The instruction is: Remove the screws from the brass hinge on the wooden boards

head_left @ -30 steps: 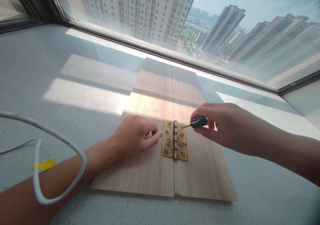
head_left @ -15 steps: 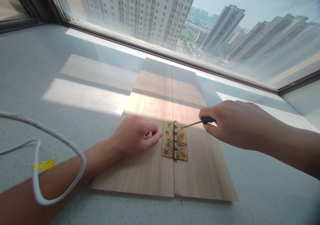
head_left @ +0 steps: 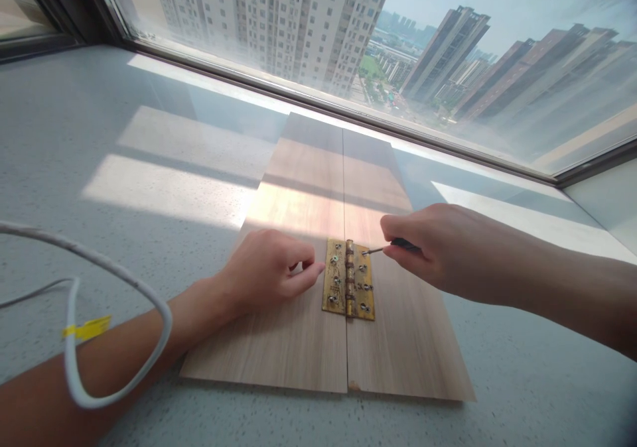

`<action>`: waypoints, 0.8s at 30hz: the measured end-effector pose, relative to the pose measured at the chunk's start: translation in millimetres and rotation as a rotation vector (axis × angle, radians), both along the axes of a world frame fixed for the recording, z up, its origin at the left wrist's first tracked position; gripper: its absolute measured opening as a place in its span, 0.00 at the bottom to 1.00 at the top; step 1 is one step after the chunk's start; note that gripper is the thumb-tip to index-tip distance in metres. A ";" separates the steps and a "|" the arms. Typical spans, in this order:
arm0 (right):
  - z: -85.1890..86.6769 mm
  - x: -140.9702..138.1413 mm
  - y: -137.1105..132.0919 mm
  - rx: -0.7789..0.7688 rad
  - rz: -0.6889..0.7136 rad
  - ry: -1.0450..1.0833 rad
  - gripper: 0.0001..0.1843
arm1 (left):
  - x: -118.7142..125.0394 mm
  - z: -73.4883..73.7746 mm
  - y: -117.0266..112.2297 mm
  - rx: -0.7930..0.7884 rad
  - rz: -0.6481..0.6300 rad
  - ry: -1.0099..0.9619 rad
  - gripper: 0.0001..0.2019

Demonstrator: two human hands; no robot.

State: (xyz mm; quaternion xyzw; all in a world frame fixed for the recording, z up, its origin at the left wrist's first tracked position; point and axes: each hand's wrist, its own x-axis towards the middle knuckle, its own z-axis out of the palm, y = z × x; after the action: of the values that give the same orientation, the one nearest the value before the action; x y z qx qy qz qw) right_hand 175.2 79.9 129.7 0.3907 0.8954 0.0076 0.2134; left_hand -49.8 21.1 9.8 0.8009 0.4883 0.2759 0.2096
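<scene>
Head view — white cable (head_left: 70, 354) across left forearm (head_left: 119, 357), window (head_left: 308, 29) beyond wooden boards (head_left: 293, 341)

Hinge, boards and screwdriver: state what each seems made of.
Hinge: aged metal, perhaps brass or brass-plated, from its yellow sheen and dark stains.
Boards: wood or wood-look laminate, smooth; pale, fine grain shows, but the core is unclear.
Screwdriver shaft: likely metal, being thin and straight. Its dark handle, mostly covered by the right hand, may be plastic or rubber.
</scene>
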 end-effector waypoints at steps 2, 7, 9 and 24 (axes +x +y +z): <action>0.6 6.2 2.3 -0.043 0.160 0.002 0.11 | -0.4 0.6 -0.2 -0.006 0.001 0.002 0.17; 0.8 16.1 4.3 -0.046 0.131 0.075 0.07 | -1.4 2.0 0.5 0.004 0.001 -0.004 0.17; 0.3 15.7 2.8 -0.030 -0.029 0.097 0.12 | -1.3 2.0 0.7 0.000 -0.003 -0.001 0.17; 7.2 13.6 6.4 0.001 0.281 0.088 0.13 | -0.5 2.0 0.7 -0.003 0.002 -0.004 0.16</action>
State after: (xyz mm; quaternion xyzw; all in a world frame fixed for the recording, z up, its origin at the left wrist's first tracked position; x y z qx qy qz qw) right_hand 188.8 86.3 136.9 0.2616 0.9497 0.0206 0.1707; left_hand -50.3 21.8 11.8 0.7995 0.4891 0.2772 0.2115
